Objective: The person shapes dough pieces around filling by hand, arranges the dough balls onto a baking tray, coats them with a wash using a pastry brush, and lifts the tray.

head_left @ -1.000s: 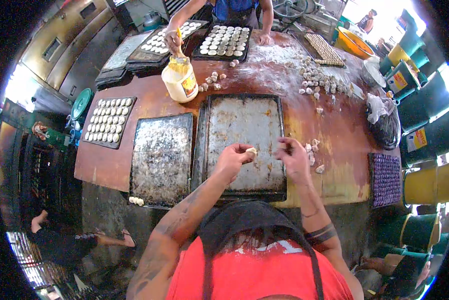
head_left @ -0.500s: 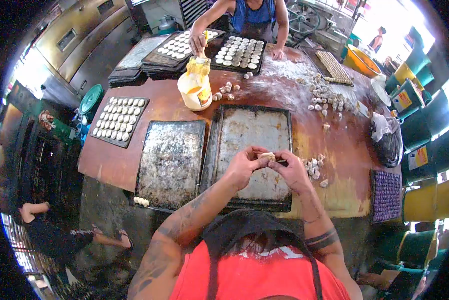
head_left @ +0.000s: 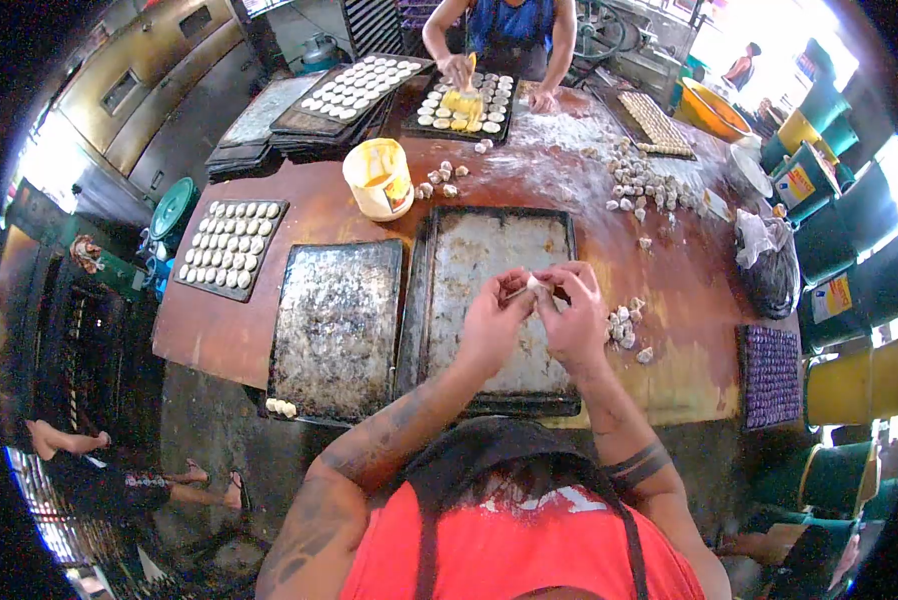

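Observation:
My left hand (head_left: 496, 318) and my right hand (head_left: 573, 312) meet over a worn baking tray (head_left: 469, 250), fingers pinched together on a small pale piece of dough (head_left: 536, 284). Part of the dough is hidden by my fingers. Just right of my right hand lies a small heap of floured dough pieces (head_left: 624, 325). Another dark, scratched tray (head_left: 336, 320) lies to the left. Beyond it stands a white tub (head_left: 378, 180) with yellow liquid inside.
Across the table, a co-worker's hand (head_left: 457, 70) holds a yellow-coated brush over a tray of dough rounds (head_left: 431, 122). Filled trays lie left (head_left: 231, 250) and right (head_left: 772, 378). Many dough pieces (head_left: 659, 180) lie in flour. A black bag (head_left: 772, 270) sits at the right edge.
My hands were apart a second ago, came together on the dough, and now pinch it closer. The co-worker's brush has moved from the tub to the tray of rounds.

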The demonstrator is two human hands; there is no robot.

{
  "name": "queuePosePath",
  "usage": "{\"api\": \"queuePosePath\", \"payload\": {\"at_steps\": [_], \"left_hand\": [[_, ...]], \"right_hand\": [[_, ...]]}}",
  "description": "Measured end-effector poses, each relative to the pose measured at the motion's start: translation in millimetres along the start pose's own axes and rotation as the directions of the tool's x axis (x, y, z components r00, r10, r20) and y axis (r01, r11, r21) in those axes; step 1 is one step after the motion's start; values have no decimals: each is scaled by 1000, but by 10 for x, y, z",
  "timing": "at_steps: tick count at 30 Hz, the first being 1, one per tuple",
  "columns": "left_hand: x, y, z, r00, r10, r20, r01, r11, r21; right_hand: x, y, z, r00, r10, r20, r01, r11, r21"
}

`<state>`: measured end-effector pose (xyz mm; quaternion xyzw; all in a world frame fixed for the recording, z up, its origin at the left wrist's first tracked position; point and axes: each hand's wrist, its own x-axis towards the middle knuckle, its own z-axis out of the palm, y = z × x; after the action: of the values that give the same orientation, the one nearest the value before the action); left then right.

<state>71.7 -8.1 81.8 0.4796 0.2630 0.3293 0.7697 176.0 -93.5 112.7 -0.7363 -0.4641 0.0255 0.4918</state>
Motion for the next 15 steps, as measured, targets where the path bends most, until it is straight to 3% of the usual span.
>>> {"api": "queuePosePath", "payload": {"at_steps": [2, 3, 6, 9, 13, 15], "left_hand": [[113, 141, -130, 910, -393, 135, 415, 876, -248], [151, 96, -182, 900, -394, 183, 432, 862, -267], [134, 120, -289, 937, -324, 132, 336, 938, -80], [11, 228, -142, 882, -308, 356, 348, 936, -52], [17, 23, -58, 797, -280, 534, 468, 846, -254], [-114, 17, 5, 798, -370, 476, 535, 799, -274]], "right_hand": [[-73, 53, 44, 990, -138, 4, 138, 988, -63], [-102, 69, 22, 988, -141, 58, 144, 988, -48], [-44, -112, -136, 977, -179, 115, 193, 973, -127], [-9, -23, -69, 944, -233, 233, 216, 972, 97], [116, 56, -209, 849, -431, 305, 386, 901, 198], [-66, 174, -122, 978, -123, 166, 94, 980, 174]]}}
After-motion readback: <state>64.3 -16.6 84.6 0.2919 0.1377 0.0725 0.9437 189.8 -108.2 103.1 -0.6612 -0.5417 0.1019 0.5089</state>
